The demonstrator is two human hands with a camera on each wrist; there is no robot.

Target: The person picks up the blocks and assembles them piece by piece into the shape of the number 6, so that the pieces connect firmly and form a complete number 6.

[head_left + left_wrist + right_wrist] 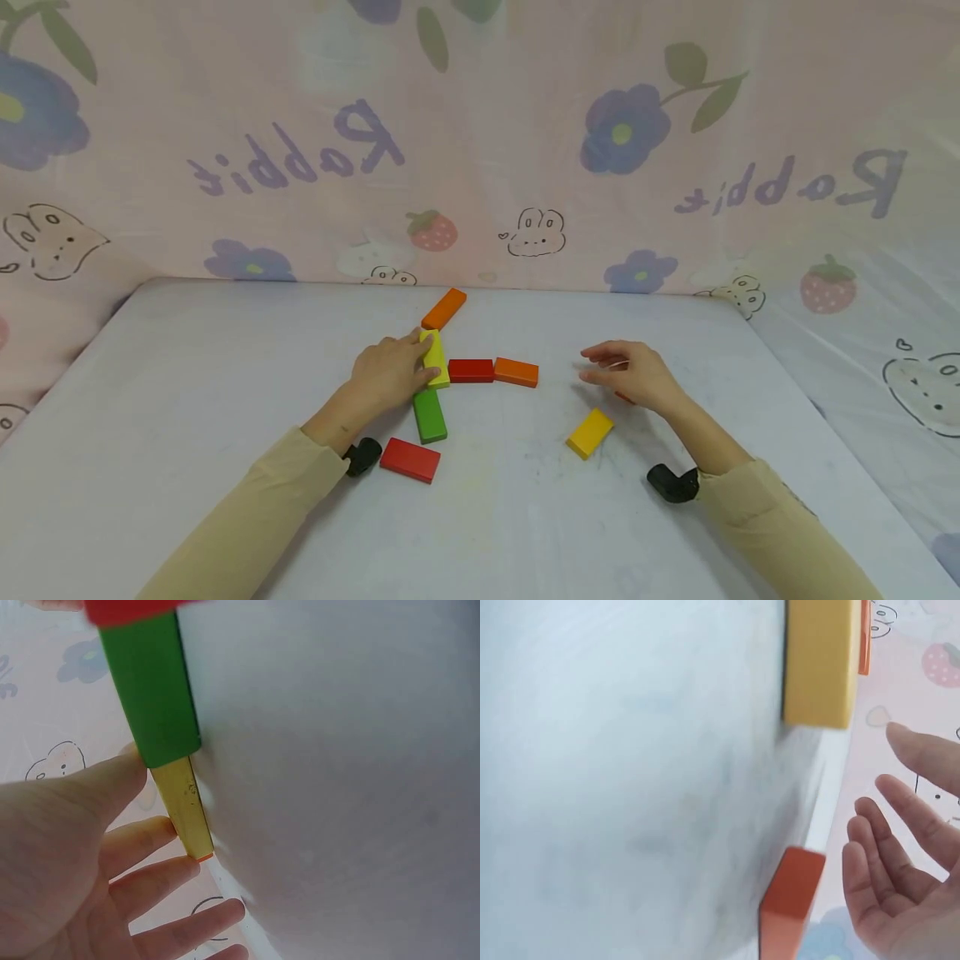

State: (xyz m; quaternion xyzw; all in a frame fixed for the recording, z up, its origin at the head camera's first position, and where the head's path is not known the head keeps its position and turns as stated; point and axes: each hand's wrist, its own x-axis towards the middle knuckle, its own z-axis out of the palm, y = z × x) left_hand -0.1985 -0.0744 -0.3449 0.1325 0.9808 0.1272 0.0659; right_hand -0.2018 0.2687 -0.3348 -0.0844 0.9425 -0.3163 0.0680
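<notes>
My left hand (386,371) holds a yellow block (435,360), with the thumb toward its near end and fingers toward its far end. In the left wrist view, that yellow block (184,810) lies just beyond a green block (150,690). From above, the green block (430,416) adjoins its near end, and a dark red block (471,371) lies against its right side. My right hand (633,373) hovers with loosely bent fingers, holding nothing. Beneath it, an orange-red block (624,397) is mostly hidden; the right wrist view shows this orange-red block (791,892) near the fingers.
An orange block (444,309) lies at the far end of the row, another orange block (517,372) beside the dark red one. A red block (409,460) lies nearer me, and a separate deeper-yellow block (590,433) lies front-left of my right hand. Printed cloth (480,150) borders the white table (495,533).
</notes>
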